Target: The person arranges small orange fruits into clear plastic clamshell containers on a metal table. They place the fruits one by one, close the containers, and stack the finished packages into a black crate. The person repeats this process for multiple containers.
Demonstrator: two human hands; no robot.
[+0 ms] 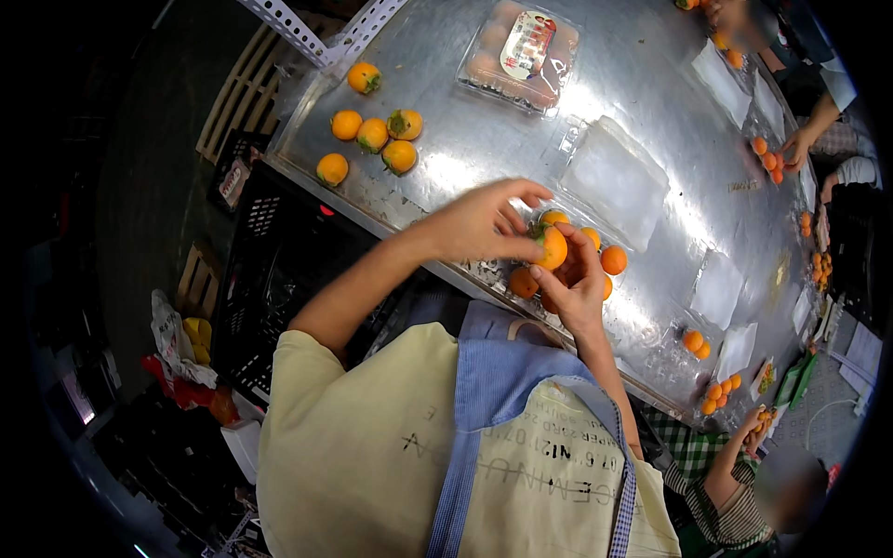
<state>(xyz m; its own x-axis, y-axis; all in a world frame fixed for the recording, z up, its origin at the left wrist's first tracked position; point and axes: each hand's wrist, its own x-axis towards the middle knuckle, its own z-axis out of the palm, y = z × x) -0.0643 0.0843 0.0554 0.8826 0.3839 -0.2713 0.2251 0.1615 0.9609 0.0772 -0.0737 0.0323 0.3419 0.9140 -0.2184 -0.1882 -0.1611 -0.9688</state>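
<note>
My right hand (582, 286) grips an orange persimmon (554, 248) between fingers and thumb, its green calyx turned up and to the left. My left hand (488, 220) is at the calyx side of this fruit, thumb against or very near it, fingers apart and slightly blurred. Around and beneath the hands, several persimmons (614, 259) sit in a clear plastic tray that my hands partly hide. Farther left on the metal table (446, 125) lie several loose persimmons (372, 134) with green calyxes. A stack of white pads or empty trays (617, 181) lies just beyond my hands.
A closed clear clamshell of fruit (520, 56) stands at the table's far side. A white perforated metal post (300, 31) rises at the left corner. A black plastic crate (258, 279) is below the near edge. Co-workers handle fruit along the right side, by more persimmons (767, 160).
</note>
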